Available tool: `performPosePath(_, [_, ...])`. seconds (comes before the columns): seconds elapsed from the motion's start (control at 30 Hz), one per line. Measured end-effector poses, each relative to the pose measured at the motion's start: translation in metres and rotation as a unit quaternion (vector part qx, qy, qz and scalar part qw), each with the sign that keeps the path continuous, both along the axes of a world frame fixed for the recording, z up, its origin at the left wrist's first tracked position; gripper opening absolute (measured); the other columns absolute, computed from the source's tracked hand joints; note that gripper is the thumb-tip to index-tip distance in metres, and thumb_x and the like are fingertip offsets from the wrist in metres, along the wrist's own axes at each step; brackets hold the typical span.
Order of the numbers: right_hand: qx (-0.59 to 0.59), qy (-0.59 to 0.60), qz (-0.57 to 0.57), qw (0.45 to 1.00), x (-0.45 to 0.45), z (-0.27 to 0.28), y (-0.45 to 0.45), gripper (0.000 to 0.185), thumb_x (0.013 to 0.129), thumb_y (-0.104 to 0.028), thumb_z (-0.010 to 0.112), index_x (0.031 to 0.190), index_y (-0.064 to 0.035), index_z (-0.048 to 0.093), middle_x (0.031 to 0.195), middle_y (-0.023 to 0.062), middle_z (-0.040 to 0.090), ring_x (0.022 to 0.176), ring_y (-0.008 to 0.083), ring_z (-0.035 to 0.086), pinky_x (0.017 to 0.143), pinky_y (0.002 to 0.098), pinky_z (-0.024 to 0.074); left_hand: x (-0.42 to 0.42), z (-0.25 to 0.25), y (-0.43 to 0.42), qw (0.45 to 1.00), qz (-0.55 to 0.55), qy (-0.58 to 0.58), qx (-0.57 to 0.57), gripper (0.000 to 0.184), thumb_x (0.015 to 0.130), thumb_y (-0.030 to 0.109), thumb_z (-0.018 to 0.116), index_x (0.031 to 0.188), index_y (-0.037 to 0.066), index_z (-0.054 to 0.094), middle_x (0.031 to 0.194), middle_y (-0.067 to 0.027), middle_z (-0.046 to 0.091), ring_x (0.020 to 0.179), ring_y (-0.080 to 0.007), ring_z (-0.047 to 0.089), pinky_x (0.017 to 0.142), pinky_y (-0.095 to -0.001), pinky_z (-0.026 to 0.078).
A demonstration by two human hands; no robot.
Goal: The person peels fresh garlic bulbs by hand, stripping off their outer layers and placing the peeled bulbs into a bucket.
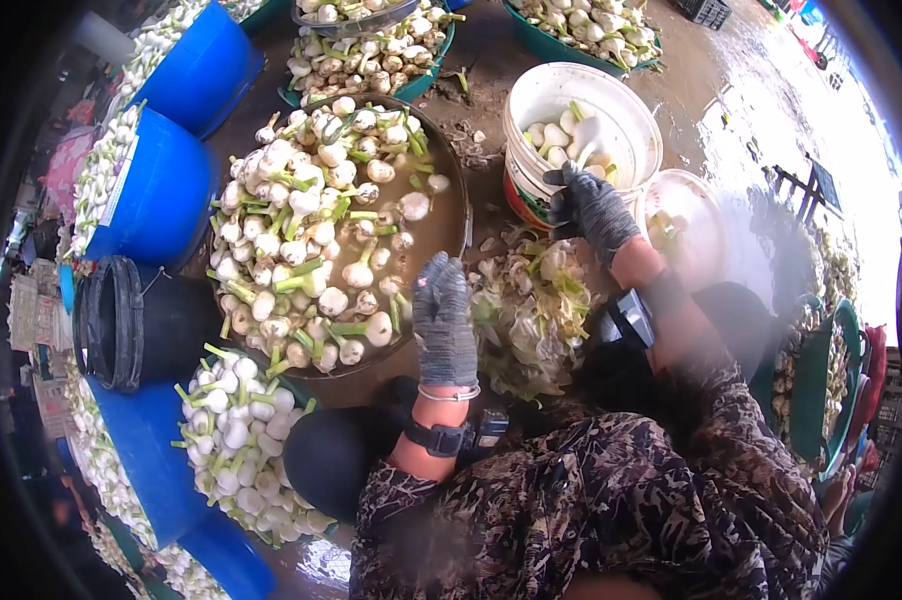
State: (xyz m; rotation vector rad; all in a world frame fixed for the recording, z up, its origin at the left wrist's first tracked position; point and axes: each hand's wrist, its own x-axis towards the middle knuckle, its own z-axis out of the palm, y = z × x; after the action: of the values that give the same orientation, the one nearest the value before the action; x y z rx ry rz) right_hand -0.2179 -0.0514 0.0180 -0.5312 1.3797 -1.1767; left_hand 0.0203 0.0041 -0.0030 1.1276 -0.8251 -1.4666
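Note:
My left hand (443, 320), in a grey glove, is closed beside the wide basin (461, 190) of whitish bulbs with green stems in brown water; what it holds, if anything, is hidden. My right hand (596, 212), also gloved, is at the near rim of a white bucket (523, 100). Its fingers are closed at the stem end of a pale bulb (588, 130), which hangs over other bulbs in the bucket. Between my hands lies a heap of peeled skins and leaves (531, 315).
Blue tubs (161, 190) full of bulbs line the left, with a black bucket (151, 325) among them. Peeled bulbs (241, 440) are piled at lower left. Another white bucket (711, 225) stands at right, a green tub (811, 385) beyond it.

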Motion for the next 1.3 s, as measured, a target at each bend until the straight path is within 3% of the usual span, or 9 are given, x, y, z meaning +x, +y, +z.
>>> performPosePath(0.13, [-0.043, 0.199, 0.187, 0.961, 0.060, -0.027, -0.054, 0.036, 0.092, -0.034, 0.062, 0.111, -0.0041, 0.062, 0.075, 0.0061, 0.066, 0.069, 0.0230, 0.067, 0.062, 0.0335, 0.0562, 0.014, 0.004, 0.009, 0.990, -0.058, -0.099, -0.087, 0.036, 0.097, 0.012, 0.055, 0.131, 0.000, 0.052, 0.123, -0.0082, 0.059, 0.111, -0.0157, 0.058, 0.094, -0.0309, 0.051])
performPosePath(0.3, [-0.146, 0.625, 0.390, 0.660, 0.152, -0.056, -0.119, 0.059, 0.083, -0.020, 0.066, 0.136, -0.0080, 0.046, 0.137, 0.0192, 0.048, 0.125, 0.0342, 0.049, 0.105, 0.0435, 0.0387, 0.033, 0.018, 0.004, 0.997, -0.046, -0.046, -0.030, 0.029, 0.099, 0.007, 0.050, 0.125, -0.002, 0.055, 0.115, -0.0069, 0.060, 0.105, -0.0140, 0.057, 0.095, -0.0307, 0.049])
performPosePath(0.43, [-0.147, 0.709, 0.405, 0.558, 0.181, -0.123, -0.149, 0.058, 0.085, -0.013, 0.058, 0.140, -0.0088, 0.041, 0.132, 0.0191, 0.053, 0.123, 0.0329, 0.052, 0.108, 0.0502, 0.0314, 0.040, 0.028, 0.002, 0.993, -0.052, -0.095, -0.052, 0.027, 0.100, 0.008, 0.047, 0.125, -0.001, 0.055, 0.116, -0.0072, 0.060, 0.108, -0.0143, 0.056, 0.097, -0.0296, 0.045])
performPosePath(0.6, [-0.075, 0.658, 0.494, 0.563, 0.175, -0.102, -0.129, 0.066, 0.084, -0.018, 0.064, 0.142, -0.0056, 0.036, 0.128, 0.0216, 0.054, 0.118, 0.0354, 0.055, 0.103, 0.0469, 0.0389, 0.037, 0.014, 0.001, 0.995, -0.061, -0.074, -0.021, 0.030, 0.100, 0.009, 0.047, 0.128, 0.000, 0.051, 0.120, -0.0081, 0.059, 0.111, -0.0134, 0.055, 0.099, -0.0294, 0.045])
performPosePath(0.67, [-0.157, 0.594, 0.423, 0.666, 0.156, -0.081, -0.112, 0.078, 0.080, -0.026, 0.072, 0.144, -0.0046, 0.032, 0.126, 0.0229, 0.054, 0.115, 0.0379, 0.056, 0.099, 0.0444, 0.0430, 0.033, 0.007, -0.002, 0.995, -0.001, -0.087, -0.045, 0.033, 0.100, 0.009, 0.049, 0.132, 0.001, 0.047, 0.124, -0.0074, 0.056, 0.111, -0.0134, 0.055, 0.098, -0.0294, 0.046])
performPosePath(0.8, [-0.214, 0.555, 0.370, 0.714, 0.117, -0.017, -0.057, 0.093, 0.075, -0.033, 0.077, 0.147, -0.0050, 0.024, 0.124, 0.0245, 0.053, 0.112, 0.0390, 0.056, 0.094, 0.0442, 0.0465, 0.022, 0.007, -0.015, 0.996, 0.039, -0.022, 0.083, 0.043, 0.096, 0.019, 0.057, 0.135, 0.006, 0.044, 0.122, -0.0056, 0.054, 0.109, -0.0143, 0.054, 0.091, -0.0318, 0.049])
performPosePath(1.03, [-0.222, 0.560, 0.319, 0.732, 0.061, 0.030, 0.041, 0.103, 0.067, -0.019, 0.081, 0.149, -0.0039, 0.020, 0.121, 0.0252, 0.051, 0.107, 0.0396, 0.056, 0.092, 0.0441, 0.0471, -0.036, 0.007, -0.004, 0.961, -0.155, 0.204, 0.104, 0.041, 0.096, 0.014, 0.057, 0.134, 0.007, 0.047, 0.123, -0.0086, 0.057, 0.107, -0.0208, 0.060, 0.086, -0.0338, 0.054])
performPosePath(1.13, [-0.365, 0.479, 0.209, 0.770, 0.033, 0.017, 0.067, 0.089, 0.072, -0.017, 0.079, 0.145, -0.0021, 0.030, 0.124, 0.0235, 0.052, 0.112, 0.0365, 0.055, 0.095, 0.0426, 0.0459, -0.047, 0.005, 0.004, 0.960, -0.156, 0.206, 0.107, 0.046, 0.093, 0.006, 0.059, 0.137, 0.005, 0.044, 0.126, -0.0117, 0.054, 0.111, -0.0237, 0.058, 0.091, -0.0339, 0.055])
performPosePath(1.3, [-0.225, 0.400, 0.082, 0.885, 0.010, 0.010, 0.085, 0.024, 0.083, -0.012, 0.069, 0.105, -0.0022, 0.064, 0.091, 0.0137, 0.068, 0.085, 0.0295, 0.067, 0.076, 0.0377, 0.0535, -0.052, -0.009, 0.006, 0.944, -0.183, 0.262, 0.079, 0.044, 0.094, 0.011, 0.060, 0.134, 0.003, 0.044, 0.127, -0.0151, 0.052, 0.112, -0.0284, 0.057, 0.094, -0.0406, 0.054])
